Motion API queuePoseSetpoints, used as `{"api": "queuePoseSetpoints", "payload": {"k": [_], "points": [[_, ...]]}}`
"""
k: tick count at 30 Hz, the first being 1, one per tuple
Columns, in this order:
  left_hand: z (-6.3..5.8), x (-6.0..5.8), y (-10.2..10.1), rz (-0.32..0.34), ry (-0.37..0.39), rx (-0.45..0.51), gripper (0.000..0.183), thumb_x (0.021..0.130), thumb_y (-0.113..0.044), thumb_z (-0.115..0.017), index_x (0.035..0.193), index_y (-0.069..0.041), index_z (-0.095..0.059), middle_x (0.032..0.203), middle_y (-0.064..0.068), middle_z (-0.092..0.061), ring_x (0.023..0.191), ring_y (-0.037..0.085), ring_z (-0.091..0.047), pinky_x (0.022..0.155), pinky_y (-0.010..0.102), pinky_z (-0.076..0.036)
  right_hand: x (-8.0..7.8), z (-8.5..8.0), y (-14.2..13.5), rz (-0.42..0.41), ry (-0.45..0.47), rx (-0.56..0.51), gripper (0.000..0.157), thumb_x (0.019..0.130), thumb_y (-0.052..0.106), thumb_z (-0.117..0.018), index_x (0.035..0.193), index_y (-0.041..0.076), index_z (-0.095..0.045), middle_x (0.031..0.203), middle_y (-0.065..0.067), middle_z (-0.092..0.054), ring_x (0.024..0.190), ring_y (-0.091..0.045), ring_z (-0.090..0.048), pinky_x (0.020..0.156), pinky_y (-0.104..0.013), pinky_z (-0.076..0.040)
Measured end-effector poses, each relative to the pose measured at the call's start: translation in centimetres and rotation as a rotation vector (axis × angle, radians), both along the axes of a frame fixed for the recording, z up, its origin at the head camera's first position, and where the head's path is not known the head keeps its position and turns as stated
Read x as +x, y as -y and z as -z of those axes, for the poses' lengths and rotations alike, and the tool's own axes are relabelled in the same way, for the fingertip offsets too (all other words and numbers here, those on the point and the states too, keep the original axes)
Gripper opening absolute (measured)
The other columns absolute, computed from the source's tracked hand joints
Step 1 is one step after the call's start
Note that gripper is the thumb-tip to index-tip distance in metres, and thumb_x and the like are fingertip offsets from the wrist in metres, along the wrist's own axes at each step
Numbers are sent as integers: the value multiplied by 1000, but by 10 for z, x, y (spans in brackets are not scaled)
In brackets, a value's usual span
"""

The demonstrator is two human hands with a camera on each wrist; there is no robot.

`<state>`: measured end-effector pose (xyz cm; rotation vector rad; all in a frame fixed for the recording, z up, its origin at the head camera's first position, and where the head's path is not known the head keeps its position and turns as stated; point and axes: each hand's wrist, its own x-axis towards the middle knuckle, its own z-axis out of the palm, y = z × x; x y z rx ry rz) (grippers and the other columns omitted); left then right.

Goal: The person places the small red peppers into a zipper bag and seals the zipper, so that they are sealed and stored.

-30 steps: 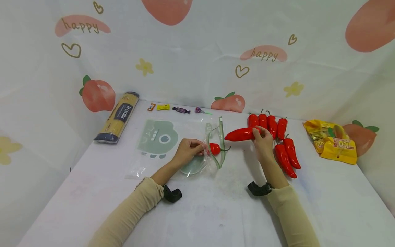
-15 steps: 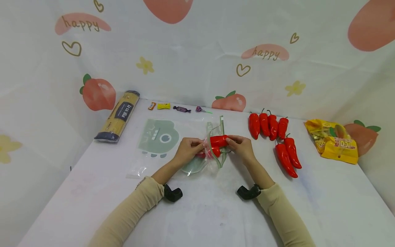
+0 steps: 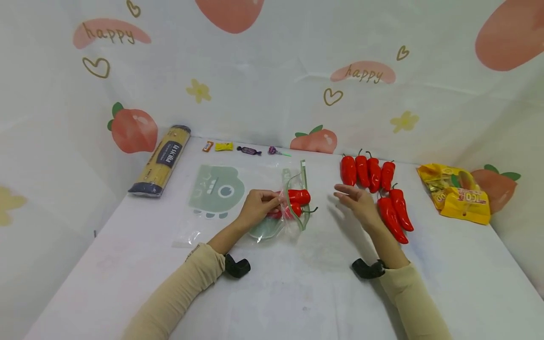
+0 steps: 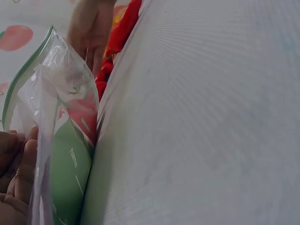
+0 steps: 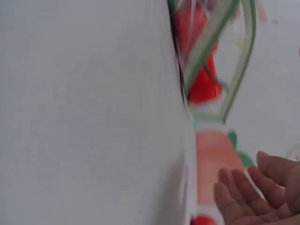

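Observation:
A clear zip bag (image 3: pixel 265 172) with a green dinosaur print lies on the table, its green-edged mouth gaping to the right. My left hand (image 3: pixel 257 208) pinches the upper film of the bag near that mouth; the left wrist view shows the fingers (image 4: pixel 23 164) at the film. Two red peppers sit in the mouth: one pepper (image 3: pixel 299 196) lies behind the other pepper (image 3: pixel 293 211), whose green stem pokes out. Between the bag and the loose red peppers (image 3: pixel 374 174), my right hand (image 3: pixel 361 205) hovers with fingers extended, holding nothing.
Two more red peppers (image 3: pixel 393 219) lie in front of the back group. A yellow snack bag (image 3: pixel 456 193) is at far right. A spaghetti pack (image 3: pixel 163 160) lies at left, and several small candies (image 3: pixel 224 147) line the back of the table.
My right hand brought a red pepper left into the bag's mouth, released it and drew back to the right, fingers now spread. My left hand stays on the bag.

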<state>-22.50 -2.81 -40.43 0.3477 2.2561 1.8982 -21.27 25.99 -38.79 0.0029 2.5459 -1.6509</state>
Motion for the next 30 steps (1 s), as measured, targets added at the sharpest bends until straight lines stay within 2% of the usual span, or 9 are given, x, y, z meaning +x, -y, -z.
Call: {"api": "queuePoseSetpoints", "payload": {"k": [3, 5, 8, 10, 13, 17, 20, 24, 30], "points": [[-1, 0, 1, 7, 6, 6, 24, 86, -15, -64, 99, 4, -68, 89, 19, -69, 63, 8, -62, 67, 23, -57, 9, -6, -29, 121, -35, -43, 48, 92, 34, -53, 134, 12, -47, 127, -3, -57, 116, -13, -52, 91, -13, -45], [-1, 0, 1, 10, 12, 2, 24, 86, -16, -64, 100, 4, -68, 90, 19, -69, 64, 8, -63, 67, 23, -56, 14, -10, -46, 223, -16, -61, 50, 90, 38, -54, 134, 15, -47, 124, 4, -57, 115, -8, -48, 91, -9, -44], [0, -1, 2, 18, 19, 6, 25, 86, -16, -63, 101, 4, -67, 92, 21, -69, 65, 9, -63, 68, 24, -57, 17, -14, -66, 349, 59, -82, 52, 89, 40, -53, 137, 21, -44, 131, 7, -51, 124, -10, -41, 102, -16, -37], [0, 0, 2, 23, 20, 24, 25, 86, -14, -63, 101, 6, -67, 93, 23, -68, 65, 10, -63, 68, 25, -57, 16, -13, -74, 395, 108, -57, 53, 91, 41, -51, 139, 22, -40, 141, 4, -43, 132, -14, -33, 110, -26, -30], [0, 0, 2, 32, 15, 64, 24, 86, -12, -63, 100, 8, -66, 91, 23, -68, 65, 9, -63, 67, 24, -57, 15, -11, -80, 435, 163, -16, 51, 94, 37, -46, 142, 23, -35, 149, -2, -32, 139, -21, -24, 113, -38, -26], [1, 1, 2, 36, -8, 87, 23, 86, -11, -63, 98, 8, -67, 88, 22, -68, 64, 7, -62, 65, 22, -56, 13, -8, -83, 440, 185, 21, 49, 96, 26, -44, 143, 20, -32, 148, -8, -32, 139, -24, -25, 112, -39, -27], [2, 1, 1, 36, -19, 84, 23, 86, -11, -63, 97, 8, -67, 88, 21, -69, 63, 6, -62, 65, 22, -57, 12, -5, -84, 410, 196, 58, 50, 96, 22, -46, 144, 17, -30, 147, -11, -33, 139, -26, -24, 112, -41, -27], [3, 1, 1, 30, -19, 77, 22, 86, -11, -62, 97, 8, -67, 86, 19, -69, 62, 6, -61, 64, 22, -56, 12, -3, -82, 366, 227, 154, 57, 94, 26, -51, 144, 15, -27, 148, -14, -29, 139, -34, -19, 110, -49, -29], [2, 1, 1, 26, -17, 79, 22, 86, -10, -62, 98, 8, -67, 87, 20, -69, 62, 5, -61, 64, 22, -56, 13, -5, -78, 226, 273, 311, 72, 90, 37, -54, 146, 8, -19, 146, -27, -24, 131, -43, -20, 100, -58, -38]]}}
